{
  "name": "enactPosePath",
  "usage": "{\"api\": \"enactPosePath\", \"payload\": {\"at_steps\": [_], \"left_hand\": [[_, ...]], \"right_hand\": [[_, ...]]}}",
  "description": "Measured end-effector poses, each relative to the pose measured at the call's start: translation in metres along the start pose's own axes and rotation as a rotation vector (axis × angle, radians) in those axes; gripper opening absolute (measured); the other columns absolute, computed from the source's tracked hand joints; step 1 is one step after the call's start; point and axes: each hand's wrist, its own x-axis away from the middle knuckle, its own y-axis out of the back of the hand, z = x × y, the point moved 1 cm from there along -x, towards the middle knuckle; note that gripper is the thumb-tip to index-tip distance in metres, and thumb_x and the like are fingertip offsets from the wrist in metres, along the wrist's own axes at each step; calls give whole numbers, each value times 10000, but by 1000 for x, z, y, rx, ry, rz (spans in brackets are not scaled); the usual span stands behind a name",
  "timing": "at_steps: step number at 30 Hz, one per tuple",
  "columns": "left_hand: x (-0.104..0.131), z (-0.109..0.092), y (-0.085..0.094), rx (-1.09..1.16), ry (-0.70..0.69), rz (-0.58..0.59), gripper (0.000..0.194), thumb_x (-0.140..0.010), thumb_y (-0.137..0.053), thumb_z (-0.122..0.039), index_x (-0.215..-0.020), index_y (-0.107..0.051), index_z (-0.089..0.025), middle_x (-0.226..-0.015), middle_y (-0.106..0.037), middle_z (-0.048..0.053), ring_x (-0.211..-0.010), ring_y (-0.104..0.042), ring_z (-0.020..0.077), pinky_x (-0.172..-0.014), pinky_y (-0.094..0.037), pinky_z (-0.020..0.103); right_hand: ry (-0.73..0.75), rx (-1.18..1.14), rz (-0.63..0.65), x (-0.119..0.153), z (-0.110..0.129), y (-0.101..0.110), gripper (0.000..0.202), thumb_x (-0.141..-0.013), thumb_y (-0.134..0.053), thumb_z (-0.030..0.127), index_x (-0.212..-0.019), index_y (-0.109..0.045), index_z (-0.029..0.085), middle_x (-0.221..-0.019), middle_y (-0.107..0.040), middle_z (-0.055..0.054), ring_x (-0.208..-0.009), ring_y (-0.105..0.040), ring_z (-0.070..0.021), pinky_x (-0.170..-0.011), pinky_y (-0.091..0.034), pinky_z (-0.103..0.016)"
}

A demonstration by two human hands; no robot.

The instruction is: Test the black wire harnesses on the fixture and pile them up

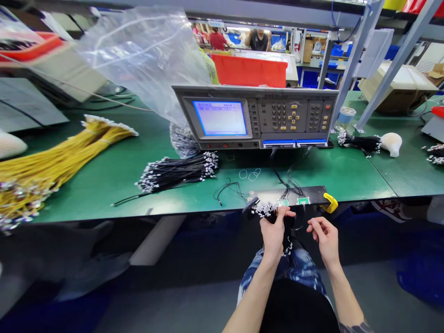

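My left hand [273,237] is wrapped round a bundle of black cables with white connectors [265,209], just off the front edge of the bench. More white ends of the bundle show below, above my lap. To the right of it, my right hand [326,238] is closed, thumb and forefinger together. Whatever it may pinch is too small to make out. Just beyond both hands, a dark fixture bar [315,194] lies along the bench edge. It carries two small green circuit boards [303,201], wired to a grey cable tester [256,115] with a lit screen.
A second black cable bundle [178,171] lies left of the tester, with a loose cable [227,186] nearby. Yellow cable bundles [65,159] cover the far left. A yellow clamp [331,202] sits at the bar's right end. Behind stand a red bin [249,70] and metal posts.
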Motion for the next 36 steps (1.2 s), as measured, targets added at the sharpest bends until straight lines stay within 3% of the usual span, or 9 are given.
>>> {"api": "enactPosePath", "payload": {"at_steps": [6,10,14,28,36], "left_hand": [[2,-12,14,51,34,192,423,-655,-845,-535,-611,-673,-150,-418,-517,-33,-376,-279,36,-401,-132,198],[7,-14,25,76,123,260,446,-639,-867,-552,-718,-722,-138,-553,-649,8,-367,-242,13,-388,-108,199],[6,-14,27,107,173,261,522,-590,-902,-575,-782,-745,-116,-664,-722,55,-360,-227,-3,-381,-106,201],[8,-14,27,109,169,295,566,-648,-864,-633,-863,-753,-122,-589,-679,31,-357,-243,10,-385,-103,200],[9,-14,26,114,155,301,563,-659,-860,-640,-836,-729,-122,-549,-651,17,-359,-231,11,-389,-93,203]], "right_hand": [[-31,-138,118,-15,29,-31,416,-863,-719,587,-840,-785,177,-695,-746,-66,-681,-675,-198,-673,-528,-302],[-96,-286,205,-15,36,-35,352,-838,-768,521,-723,-725,190,-600,-667,-16,-587,-595,-152,-671,-511,-289],[-171,-352,201,-15,35,-31,331,-783,-816,494,-704,-727,185,-591,-655,-22,-625,-614,-165,-651,-505,-278],[-78,-206,97,-23,27,-34,335,-773,-802,516,-751,-777,183,-630,-698,-41,-615,-636,-181,-627,-508,-295],[-99,-213,55,-25,27,-37,350,-732,-833,518,-723,-784,171,-607,-698,-46,-594,-636,-180,-621,-505,-295]]}}
